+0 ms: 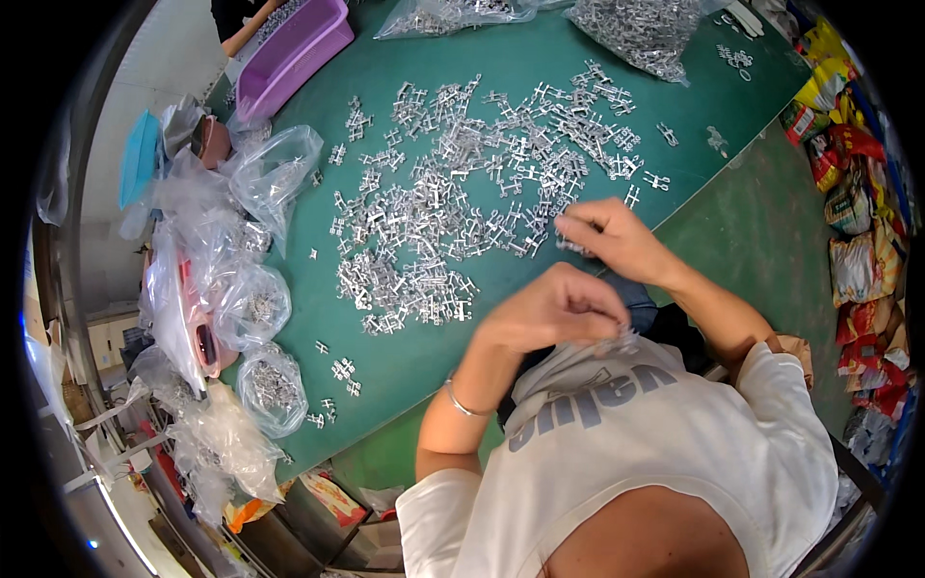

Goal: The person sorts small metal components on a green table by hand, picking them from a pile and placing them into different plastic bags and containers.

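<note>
Many small silvery metal pieces (438,197), with bars and looped ends, lie in a loose heap on the green table (636,217). My right hand (617,236) is at the heap's near right edge, its fingers curled round some of the same metal pieces (570,247). Closer to my body, beyond the table edge, my left hand (559,308) has its fingers pinched together, palm side down. A small silvery metal piece (621,341), smeared by motion, shows at its fingertips. A metal bangle (462,400) circles my left wrist.
Clear plastic bags (273,385) of metal pieces crowd the table's left side, and fuller bags (636,34) stand at the far edge. A purple bin (294,58) sits far left beside another person's arm (246,29). Colourful packets (853,202) line the right side.
</note>
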A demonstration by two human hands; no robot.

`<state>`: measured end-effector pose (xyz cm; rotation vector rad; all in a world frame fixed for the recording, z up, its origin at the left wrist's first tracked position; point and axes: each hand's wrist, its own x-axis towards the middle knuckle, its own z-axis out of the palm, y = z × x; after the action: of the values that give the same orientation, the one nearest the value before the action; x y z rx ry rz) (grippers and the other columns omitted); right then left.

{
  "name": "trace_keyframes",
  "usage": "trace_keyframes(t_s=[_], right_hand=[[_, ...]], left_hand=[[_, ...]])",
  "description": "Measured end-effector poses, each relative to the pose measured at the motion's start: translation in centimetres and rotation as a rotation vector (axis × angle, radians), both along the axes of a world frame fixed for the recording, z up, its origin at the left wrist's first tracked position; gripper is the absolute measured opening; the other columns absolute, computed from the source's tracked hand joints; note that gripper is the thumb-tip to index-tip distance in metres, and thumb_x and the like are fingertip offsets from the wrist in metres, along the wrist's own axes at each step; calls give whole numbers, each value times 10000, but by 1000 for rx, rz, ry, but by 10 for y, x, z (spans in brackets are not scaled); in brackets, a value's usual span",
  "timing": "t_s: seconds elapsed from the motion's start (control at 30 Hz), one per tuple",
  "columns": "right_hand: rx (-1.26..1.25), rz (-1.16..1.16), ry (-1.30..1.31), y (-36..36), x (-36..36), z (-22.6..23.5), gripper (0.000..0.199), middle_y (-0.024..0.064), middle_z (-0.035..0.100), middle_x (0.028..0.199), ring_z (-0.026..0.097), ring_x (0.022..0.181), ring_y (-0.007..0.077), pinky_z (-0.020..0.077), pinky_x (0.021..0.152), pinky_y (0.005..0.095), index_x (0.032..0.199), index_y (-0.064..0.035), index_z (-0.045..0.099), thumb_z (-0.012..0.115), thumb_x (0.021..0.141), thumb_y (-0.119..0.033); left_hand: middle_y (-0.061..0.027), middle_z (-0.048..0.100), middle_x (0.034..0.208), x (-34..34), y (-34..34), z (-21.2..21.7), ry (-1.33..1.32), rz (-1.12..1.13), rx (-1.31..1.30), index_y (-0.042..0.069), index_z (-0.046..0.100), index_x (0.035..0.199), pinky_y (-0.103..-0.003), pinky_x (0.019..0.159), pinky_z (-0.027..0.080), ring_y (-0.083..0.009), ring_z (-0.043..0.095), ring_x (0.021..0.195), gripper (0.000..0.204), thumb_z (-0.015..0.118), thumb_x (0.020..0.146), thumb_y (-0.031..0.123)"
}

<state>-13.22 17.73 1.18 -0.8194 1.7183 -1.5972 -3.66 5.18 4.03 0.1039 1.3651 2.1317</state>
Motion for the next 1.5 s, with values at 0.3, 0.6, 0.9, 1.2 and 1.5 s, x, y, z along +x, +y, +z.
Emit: trace_keyframes(t_s=[0.3,0.6,0.9,1.2,1.5], right_hand=[[-97,-203,-370,29,-26,-7,282,30,488,609,396,437,56,319,406,190,740,-37,486,450,927,-246],[-206,-110,-696,34,-42,-16,221,77,565,825,535,586,92,467,498,212,993,3,544,486,904,-190],[-88,-565,214,37,-121,92,180,-41,426,645,394,552,42,310,455,190,893,-65,526,501,895,-244],[268,-585,1662,40,-252,89,225,117,556,1056,526,957,304,402,837,361,1072,-19,534,469,884,-123],[187,-67,1028,-18,-87,5,303,111,477,1141,410,1114,293,326,927,409,959,-30,585,677,691,-136]], left_hand=[[-105,624,770,8,-13,-30,78,736,-303,-51,582,932,-221,591,450,-117,557,617,136,556,841,46],[-175,636,821,8,-35,-39,7,939,-317,-83,537,1021,-260,669,512,-197,637,719,213,530,858,53],[-169,632,848,12,-58,-43,-37,1056,-382,-77,541,1020,-245,660,501,-180,631,711,196,528,854,27],[-160,625,882,13,-89,-36,-73,1221,-331,-74,544,1008,-264,686,509,-196,630,761,184,528,854,26],[-174,620,898,14,-113,-50,51,1428,-482,-91,512,1015,-256,717,504,-197,629,796,192,519,857,18]])
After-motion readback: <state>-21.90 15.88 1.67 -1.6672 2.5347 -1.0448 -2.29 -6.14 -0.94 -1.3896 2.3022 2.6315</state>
